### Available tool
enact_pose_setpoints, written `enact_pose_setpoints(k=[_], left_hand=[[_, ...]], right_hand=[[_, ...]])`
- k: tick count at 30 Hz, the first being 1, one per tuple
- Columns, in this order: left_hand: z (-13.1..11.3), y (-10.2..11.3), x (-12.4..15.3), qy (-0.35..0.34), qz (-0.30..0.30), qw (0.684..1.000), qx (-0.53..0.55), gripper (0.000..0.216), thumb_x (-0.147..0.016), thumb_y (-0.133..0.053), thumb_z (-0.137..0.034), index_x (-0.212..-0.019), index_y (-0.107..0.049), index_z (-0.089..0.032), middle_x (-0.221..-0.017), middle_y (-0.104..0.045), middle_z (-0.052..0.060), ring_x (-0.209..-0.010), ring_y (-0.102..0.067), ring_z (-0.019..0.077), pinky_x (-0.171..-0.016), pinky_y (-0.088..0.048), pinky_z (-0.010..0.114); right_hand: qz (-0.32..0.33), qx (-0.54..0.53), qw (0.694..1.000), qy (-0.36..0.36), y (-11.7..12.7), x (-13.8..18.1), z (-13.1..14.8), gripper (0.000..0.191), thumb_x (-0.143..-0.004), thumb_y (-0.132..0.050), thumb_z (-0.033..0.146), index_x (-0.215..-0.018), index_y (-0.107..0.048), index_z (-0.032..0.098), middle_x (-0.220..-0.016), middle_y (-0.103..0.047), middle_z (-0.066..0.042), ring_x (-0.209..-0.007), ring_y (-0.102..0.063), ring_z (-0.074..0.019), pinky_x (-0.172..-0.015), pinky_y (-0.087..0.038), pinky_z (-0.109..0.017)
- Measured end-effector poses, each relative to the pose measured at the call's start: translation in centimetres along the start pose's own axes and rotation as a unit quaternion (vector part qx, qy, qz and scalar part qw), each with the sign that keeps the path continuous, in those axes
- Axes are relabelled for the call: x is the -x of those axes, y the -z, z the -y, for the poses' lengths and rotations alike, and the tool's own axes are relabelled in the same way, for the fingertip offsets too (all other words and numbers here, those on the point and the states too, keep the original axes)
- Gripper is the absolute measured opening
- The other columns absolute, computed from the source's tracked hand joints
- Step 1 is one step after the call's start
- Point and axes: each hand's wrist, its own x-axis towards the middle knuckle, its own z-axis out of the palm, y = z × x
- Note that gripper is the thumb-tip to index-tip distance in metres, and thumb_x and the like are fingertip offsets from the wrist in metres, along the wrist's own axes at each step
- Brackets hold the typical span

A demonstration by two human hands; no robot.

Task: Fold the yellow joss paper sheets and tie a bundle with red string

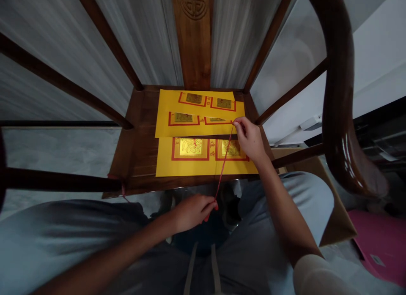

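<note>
A thin red string (224, 163) runs taut and slanting between my two hands. My left hand (194, 210), low in front of the seat edge, pinches its lower end, and a bit of red shows below the fingers. My right hand (250, 138) pinches the upper end above the yellow papers. Beneath the string lies a yellow paper sheet (165, 159) with red frames and shiny gold panels. Farther back, more yellow sheets (163, 113) with similar panels overlap each other. My right hand partly covers the right side of the sheets.
The sheets lie on the dark wooden seat (139, 147) of a chair with a carved back panel (192, 41). A curved armrest (339, 96) rises at right. Near my knee are a cardboard box (338, 214) and a pink object (380, 240). Reddish string (123, 188) hangs at the left rail.
</note>
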Motion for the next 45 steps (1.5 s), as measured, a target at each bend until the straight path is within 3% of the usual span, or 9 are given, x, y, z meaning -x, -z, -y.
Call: enact_pose_setpoints(k=[19, 31, 45], left_hand=[[0.21, -0.07, 0.00, -0.018, -0.016, 1.000, -0.011, 0.038, -0.105, -0.042, -0.035, -0.085, -0.071, -0.020, -0.064, -0.067, 0.001, -0.057, -0.058, 0.0133, -0.058, -0.038, 0.024], [0.16, -0.12, -0.20, -0.011, -0.010, 1.000, -0.009, 0.038, -0.105, -0.041, -0.035, -0.090, -0.073, -0.020, -0.064, -0.066, 0.001, -0.060, -0.060, 0.0160, -0.067, -0.042, 0.028], [-0.03, -0.39, -0.15, -0.016, -0.016, 1.000, 0.003, 0.039, -0.105, -0.042, -0.037, -0.084, -0.070, -0.019, -0.063, -0.066, 0.001, -0.060, -0.061, 0.0149, -0.064, -0.040, 0.026]], right_hand=[[0.007, 0.001, 1.000, 0.000, 0.01, 0.06, 0.15, 0.031, -0.108, -0.043, 0.048, -0.099, -0.062, 0.025, -0.092, -0.073, -0.006, -0.084, -0.067, -0.0253, -0.075, -0.046, -0.035], [-0.003, 0.011, 1.000, 0.009, 0.10, -0.01, -0.10, 0.034, -0.108, -0.043, 0.052, -0.098, -0.062, 0.026, -0.090, -0.073, -0.006, -0.082, -0.068, -0.0249, -0.073, -0.046, -0.035], [0.002, 0.012, 1.000, 0.004, 0.31, -0.08, 0.09, 0.030, -0.107, -0.045, 0.046, -0.098, -0.063, 0.025, -0.092, -0.073, -0.006, -0.081, -0.067, -0.0241, -0.073, -0.045, -0.035]])
